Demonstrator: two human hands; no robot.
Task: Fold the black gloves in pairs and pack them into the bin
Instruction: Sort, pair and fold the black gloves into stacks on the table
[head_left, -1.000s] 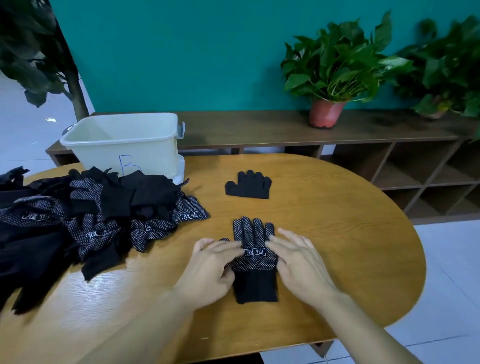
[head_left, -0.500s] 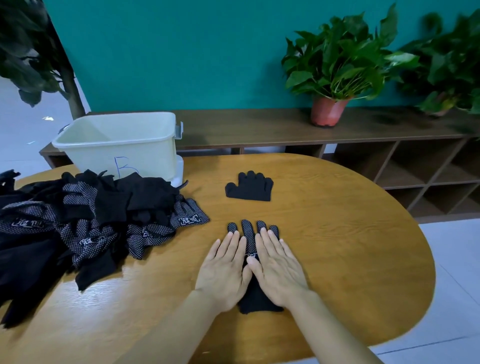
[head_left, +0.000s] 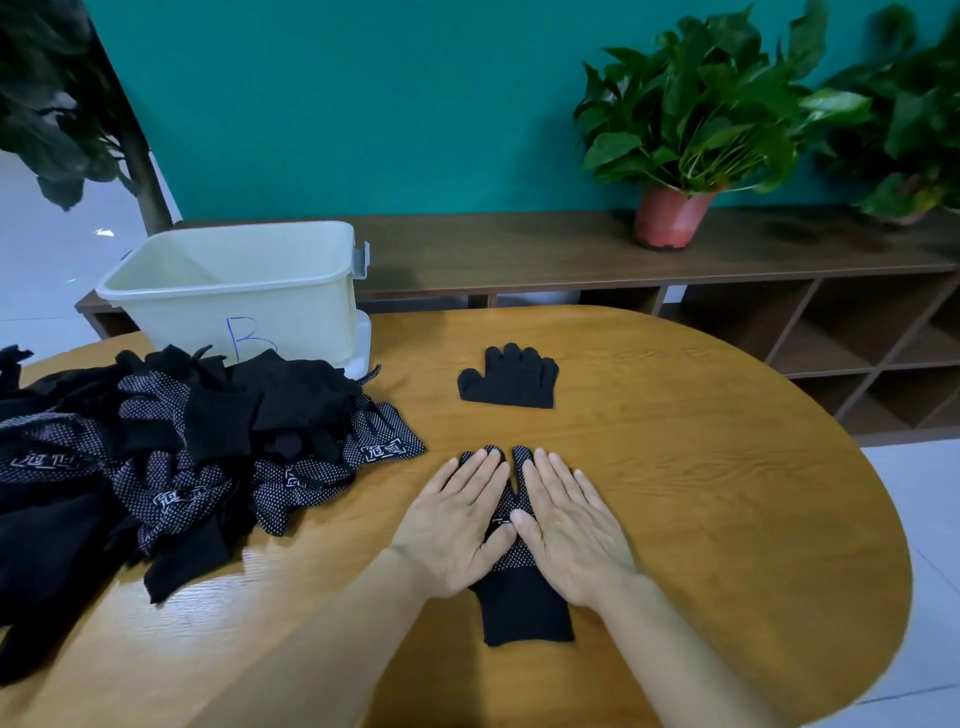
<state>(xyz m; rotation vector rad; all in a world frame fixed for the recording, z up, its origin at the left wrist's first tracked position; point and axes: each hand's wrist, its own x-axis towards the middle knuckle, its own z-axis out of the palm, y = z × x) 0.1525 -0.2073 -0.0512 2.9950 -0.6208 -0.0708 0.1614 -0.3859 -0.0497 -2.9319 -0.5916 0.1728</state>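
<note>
Straight fingers (head_left: 475, 470), held close together, lie flat on a dotted glove (head_left: 524, 608) and press it to the table (head_left: 701, 493). The left hand (head_left: 457, 525) covers its left half and the right hand (head_left: 566, 525) its right, thumb tips just beside each other, cuff bare toward the person. A folded glove (head_left: 511, 376) lies beyond, apart, and the pile (head_left: 182, 452) lies left, before the bin (head_left: 244, 306).

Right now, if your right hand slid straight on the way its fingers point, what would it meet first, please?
Probably the lone black glove lying flat farther along the table; the right hand presses the dotted glove, and only bare wood shows between them.
</note>
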